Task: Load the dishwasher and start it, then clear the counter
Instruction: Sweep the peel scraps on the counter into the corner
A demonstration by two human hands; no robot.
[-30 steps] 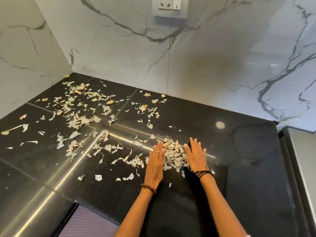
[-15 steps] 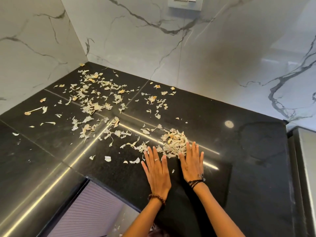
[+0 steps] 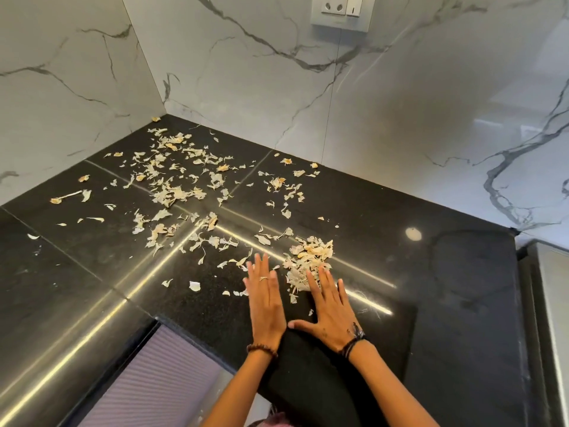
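Left hand (image 3: 267, 303) flat, fingers straight, holding nothing | right hand (image 3: 331, 309) flat, fingertips touching peel pile (image 3: 308, 260) | black counter (image 3: 446, 288), scattered peels (image 3: 172, 186) to the corner | marble wall (image 3: 246, 87), socket (image 3: 340, 9)

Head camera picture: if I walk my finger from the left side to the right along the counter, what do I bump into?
Long stalk-like scrap → big spread of scattered peels → left hand → right hand → round light reflection → grey metal edge.
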